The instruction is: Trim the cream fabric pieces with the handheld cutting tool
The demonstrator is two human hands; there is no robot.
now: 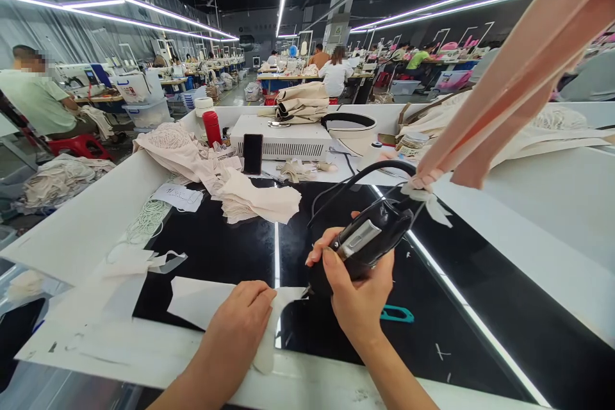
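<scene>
My right hand [358, 288] is wrapped round a black corded electric fabric cutter [362, 240] with a silver plate on its side. The cutter's lower end meets the right end of a pale fabric piece [202, 298], and its blade is mostly hidden. With fingers together and curled, my left hand [243, 317] holds that piece down on the black tabletop [221, 237]. A pale strip hangs over the table's front edge beside my left hand. Peach cloth strips [514, 70] come down from the upper right and are tied near the cutter's cord.
A teal plastic tool [398, 314] lies right of my right hand. Cream fabric pieces [257, 197], a phone [252, 154], a red bottle [211, 129] and a white vented box [281, 138] stand or lie farther back. Raised white boards flank the table. Several people sit at sewing tables beyond.
</scene>
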